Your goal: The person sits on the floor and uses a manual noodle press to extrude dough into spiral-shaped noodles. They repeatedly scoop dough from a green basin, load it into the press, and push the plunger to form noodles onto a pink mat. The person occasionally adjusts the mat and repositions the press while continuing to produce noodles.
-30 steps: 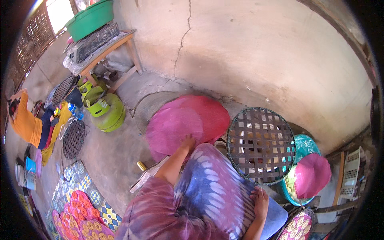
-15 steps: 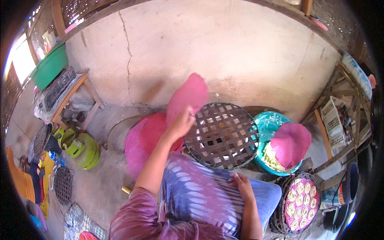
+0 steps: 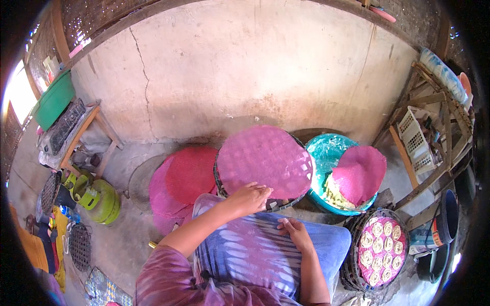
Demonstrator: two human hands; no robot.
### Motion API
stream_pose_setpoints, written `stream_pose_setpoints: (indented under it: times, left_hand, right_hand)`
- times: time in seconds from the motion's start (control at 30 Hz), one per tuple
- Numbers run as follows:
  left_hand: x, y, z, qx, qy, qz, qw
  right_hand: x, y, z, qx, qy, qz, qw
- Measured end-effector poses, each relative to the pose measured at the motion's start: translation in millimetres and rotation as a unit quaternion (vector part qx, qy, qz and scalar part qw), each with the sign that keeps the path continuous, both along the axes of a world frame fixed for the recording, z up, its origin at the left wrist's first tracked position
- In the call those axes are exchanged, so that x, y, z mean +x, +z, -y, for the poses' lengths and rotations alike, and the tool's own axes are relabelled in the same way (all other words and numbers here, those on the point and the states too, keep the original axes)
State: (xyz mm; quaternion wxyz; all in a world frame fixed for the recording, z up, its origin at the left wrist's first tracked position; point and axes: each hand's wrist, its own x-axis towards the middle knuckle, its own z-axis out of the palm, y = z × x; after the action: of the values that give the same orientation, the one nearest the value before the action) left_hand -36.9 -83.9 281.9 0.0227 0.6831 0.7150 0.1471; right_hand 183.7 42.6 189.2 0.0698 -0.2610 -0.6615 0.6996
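Note:
A round pink mesh sheet (image 3: 265,160) lies across a round, dark, openwork woven tray (image 3: 275,205), covering most of its weave. At the sheet's near edge, my left hand (image 3: 247,199) has its fingers closed on the rim. My right hand (image 3: 295,232) rests above my tie-dyed lap, fingers loosely apart and nothing in them. Right of the tray stands a turquoise basin (image 3: 322,148) holding pale dough strips (image 3: 334,191), partly covered by another pink sheet (image 3: 360,171). Further right, a woven tray with a pink liner bears several coiled dough rosettes (image 3: 377,246).
More pink and red round sheets (image 3: 191,176) lie on the floor to my left. Beyond them are a green gas cylinder (image 3: 102,201) and a wooden table (image 3: 81,137) with a green tub (image 3: 53,99). A wooden rack (image 3: 446,120) and dark buckets (image 3: 449,217) stand at the right.
My left hand has brought the pink sheet from the air above the tray's left side down onto the tray, flattening it there. My right hand stays at my lap.

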Motion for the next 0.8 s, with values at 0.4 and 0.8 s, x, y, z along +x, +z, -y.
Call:
stream_pose_setpoints:
  times: [0.4,0.8]
  left_hand:
    - [-47,40,76,0.066,0.129,0.136,0.98]
    - [-51,-266,371,-0.252,0.543,0.119,0.792]
  right_hand:
    - [4,2,2,0.014,-0.008,0.002,1.0]
    - [-6,8,24,0.073,0.032,0.013,0.997]
